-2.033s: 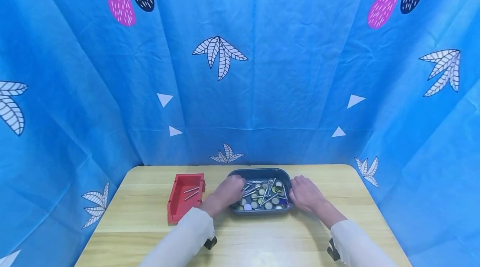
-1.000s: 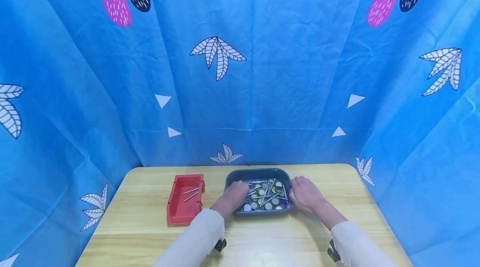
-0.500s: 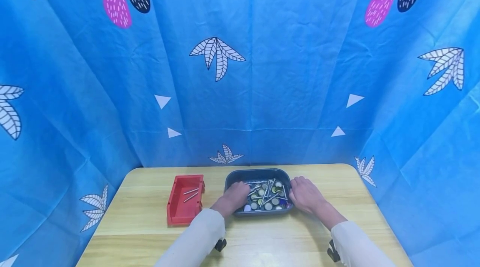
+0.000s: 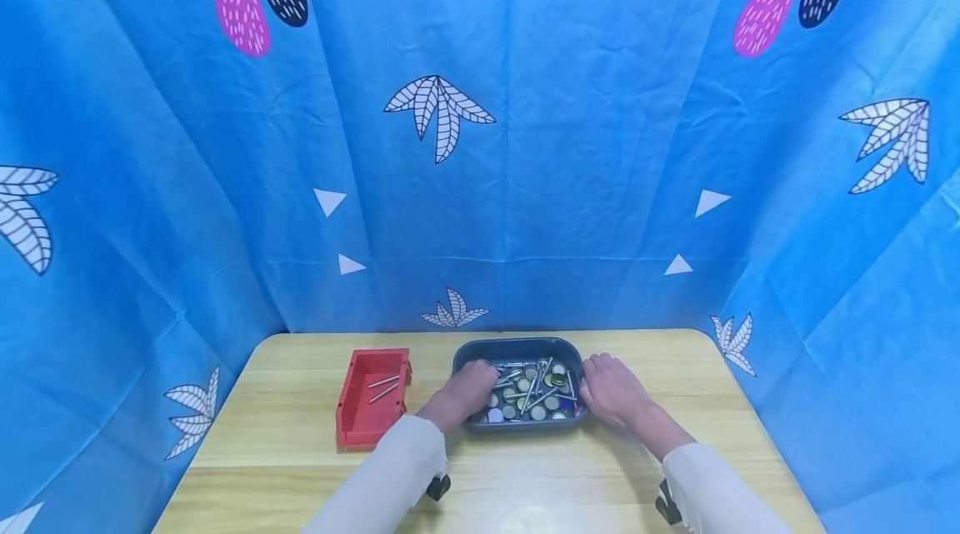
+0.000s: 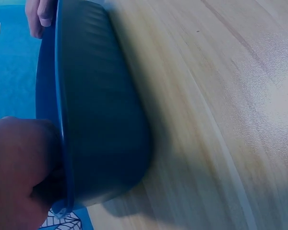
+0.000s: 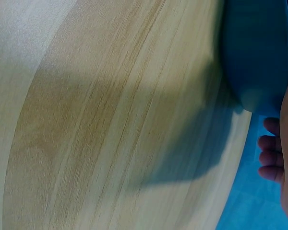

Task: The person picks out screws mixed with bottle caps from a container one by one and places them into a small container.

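Observation:
My left hand [image 4: 474, 384] reaches over the left side of a dark blue-grey tray [image 4: 517, 427], its fingers down among the contents and hidden from above. In the left wrist view the same hand [image 5: 19, 167] dips behind the tray's rim, so what the fingertips touch cannot be seen. Silvery screws [image 4: 546, 369] and round bottle caps [image 4: 537, 412] lie mixed in the tray. At the tray's right end, my right hand [image 4: 611, 388] holds the rim; its curled fingers [image 6: 271, 158] show beside the tray in the right wrist view.
A red plastic bin [image 4: 360, 439] stands left of the tray, with two silvery screws [image 4: 383, 381] lying inside. Both containers rest on a light wooden table [image 4: 525, 484]. A patterned blue curtain [image 4: 570, 184] surrounds the table's back and sides.
From near the left rim, my left hand has moved right and deeper over the tray, then slightly back left. The right hand and both containers have stayed put.

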`<state>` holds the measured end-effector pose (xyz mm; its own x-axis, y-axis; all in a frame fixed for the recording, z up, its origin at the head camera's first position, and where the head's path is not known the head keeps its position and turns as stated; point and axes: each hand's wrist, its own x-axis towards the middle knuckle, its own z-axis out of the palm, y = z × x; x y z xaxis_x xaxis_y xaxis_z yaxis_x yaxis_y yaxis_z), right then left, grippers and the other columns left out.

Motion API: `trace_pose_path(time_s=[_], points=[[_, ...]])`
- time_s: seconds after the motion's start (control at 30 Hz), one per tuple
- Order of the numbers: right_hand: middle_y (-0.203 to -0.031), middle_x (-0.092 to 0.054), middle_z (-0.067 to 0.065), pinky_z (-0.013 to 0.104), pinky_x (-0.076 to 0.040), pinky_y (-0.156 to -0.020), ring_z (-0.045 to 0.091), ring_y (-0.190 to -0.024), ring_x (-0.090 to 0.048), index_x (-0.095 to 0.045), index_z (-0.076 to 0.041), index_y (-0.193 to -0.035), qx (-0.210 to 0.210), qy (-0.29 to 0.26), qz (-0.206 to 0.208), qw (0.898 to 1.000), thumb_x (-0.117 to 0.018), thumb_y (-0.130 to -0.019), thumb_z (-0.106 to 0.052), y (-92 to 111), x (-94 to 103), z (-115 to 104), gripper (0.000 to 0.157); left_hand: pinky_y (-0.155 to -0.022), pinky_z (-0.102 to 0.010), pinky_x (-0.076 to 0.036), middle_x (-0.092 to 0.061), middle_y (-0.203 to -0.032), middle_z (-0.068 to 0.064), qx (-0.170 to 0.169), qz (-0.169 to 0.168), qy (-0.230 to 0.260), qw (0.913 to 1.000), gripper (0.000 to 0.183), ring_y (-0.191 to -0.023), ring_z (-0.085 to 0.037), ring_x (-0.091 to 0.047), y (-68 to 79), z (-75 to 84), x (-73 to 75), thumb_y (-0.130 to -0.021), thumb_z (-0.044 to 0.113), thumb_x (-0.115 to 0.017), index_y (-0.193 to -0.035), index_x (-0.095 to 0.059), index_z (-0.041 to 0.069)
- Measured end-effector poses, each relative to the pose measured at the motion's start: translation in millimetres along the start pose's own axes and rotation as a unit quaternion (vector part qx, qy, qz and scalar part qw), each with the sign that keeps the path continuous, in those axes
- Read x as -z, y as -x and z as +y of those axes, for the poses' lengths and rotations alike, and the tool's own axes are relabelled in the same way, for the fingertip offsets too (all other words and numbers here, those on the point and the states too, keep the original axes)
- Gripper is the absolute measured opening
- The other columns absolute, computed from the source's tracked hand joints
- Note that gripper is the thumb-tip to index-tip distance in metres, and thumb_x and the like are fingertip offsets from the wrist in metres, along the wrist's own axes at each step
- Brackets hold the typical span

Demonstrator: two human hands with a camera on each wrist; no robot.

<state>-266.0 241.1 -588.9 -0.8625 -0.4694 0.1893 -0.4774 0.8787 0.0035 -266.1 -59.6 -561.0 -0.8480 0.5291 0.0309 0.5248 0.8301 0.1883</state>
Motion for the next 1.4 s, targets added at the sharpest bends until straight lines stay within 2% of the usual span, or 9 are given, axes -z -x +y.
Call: trace_pose_path(time_s=[0.17,0.33,0.5,0.63,0.73,1.0,1.2,1.4], points=[[-0.083,-0.051,0.002,0.036,-0.046,-0.074,0.018,-0.079,-0.045,-0.057,-0.008,-0.093,0.002,0.001,0.001,1.0,-0.056,-0.099,-0.023,0,-1.1,0,0.017,-0.083,-0.031,-0.06,-0.071,-0.09,-0.007,-0.01,0.008,-0.063,0.9979,0.017,-0.083,-0.019,-0.064,-0.4,0.5,1.7,-0.082,0.005,-0.082,-0.098,-0.076,0.004],[-0.083,-0.051,0.003,0.037,-0.046,-0.074,0.019,-0.079,-0.045,-0.057,-0.007,-0.093,0.001,0.004,0.004,1.0,-0.056,-0.099,-0.022,0,-2.0,0,0.017,-0.087,-0.032,-0.059,-0.07,-0.093,-0.009,-0.006,0.022,-0.102,0.9945,0.027,-0.086,-0.021,-0.063,-0.2,2.1,6.4,-0.079,0.003,-0.082,-0.104,-0.072,0.002],[-0.082,-0.051,0.003,0.038,-0.047,-0.074,0.02,-0.078,-0.045,-0.057,-0.006,-0.093,0.0,-0.001,0.004,1.0,-0.055,-0.099,-0.022,-1,-2.1,0,0.017,-0.083,-0.032,-0.059,-0.07,-0.093,-0.008,-0.012,0.042,-0.124,0.9914,0.022,-0.086,-0.02,-0.063,2.2,2.2,9.0,-0.083,0.002,-0.078,-0.105,-0.071,0.003],[-0.083,-0.051,0.004,0.038,-0.047,-0.075,0.02,-0.079,-0.045,-0.057,-0.007,-0.093,-0.002,-0.009,0.001,1.0,-0.054,-0.099,-0.022,0,-2.2,-1,0.017,-0.082,-0.032,-0.06,-0.07,-0.092,-0.009,-0.031,0.071,-0.148,0.986,0.017,-0.085,-0.021,-0.064,6.5,0.6,11.3,-0.087,0.002,-0.073,-0.104,-0.07,0.003],[-0.084,-0.052,0.004,0.038,-0.047,-0.075,0.02,-0.079,-0.046,-0.057,-0.007,-0.093,-0.002,-0.012,0.004,1.0,-0.055,-0.099,-0.022,0,-2.4,-1,0.017,-0.085,-0.032,-0.06,-0.07,-0.092,-0.009,-0.045,0.093,-0.162,0.9813,0.019,-0.087,-0.021,-0.066,10.2,-1.3,14.7,-0.086,0.003,-0.076,-0.104,-0.069,0.003],[-0.084,-0.052,0.002,0.037,-0.047,-0.075,0.017,-0.08,-0.046,-0.058,-0.008,-0.094,-0.009,-0.009,0.0,1.0,-0.056,-0.099,-0.023,-1,-5.0,1,0.016,-0.099,-0.033,-0.059,-0.072,-0.107,-0.009,-0.064,0.103,-0.154,0.9806,0.03,-0.103,-0.021,-0.067,21.0,-6.2,27.2,-0.087,-0.001,-0.072,-0.117,-0.067,0.004],[-0.083,-0.05,0.001,0.036,-0.046,-0.074,0.017,-0.079,-0.044,-0.058,-0.008,-0.093,-0.009,-0.011,0.0,1.0,-0.056,-0.099,-0.023,-2,-6.0,2,0.016,-0.102,-0.033,-0.057,-0.069,-0.113,-0.008,-0.064,0.103,-0.13,0.9841,0.036,-0.109,-0.02,-0.063,31.0,-10.0,39.4,-0.087,0.009,-0.079,-0.119,-0.064,0.005],[-0.084,-0.052,0.003,0.037,-0.047,-0.075,0.018,-0.08,-0.046,-0.059,-0.006,-0.095,-0.01,-0.013,-0.001,1.0,-0.056,-0.099,-0.022,-1,-6.0,1,0.017,-0.097,-0.031,-0.057,-0.068,-0.109,-0.005,-0.066,0.121,-0.104,0.9849,0.021,-0.106,-0.017,-0.061,38.4,-15.8,48.0,-0.093,0.003,-0.069,-0.113,-0.066,0.008]])
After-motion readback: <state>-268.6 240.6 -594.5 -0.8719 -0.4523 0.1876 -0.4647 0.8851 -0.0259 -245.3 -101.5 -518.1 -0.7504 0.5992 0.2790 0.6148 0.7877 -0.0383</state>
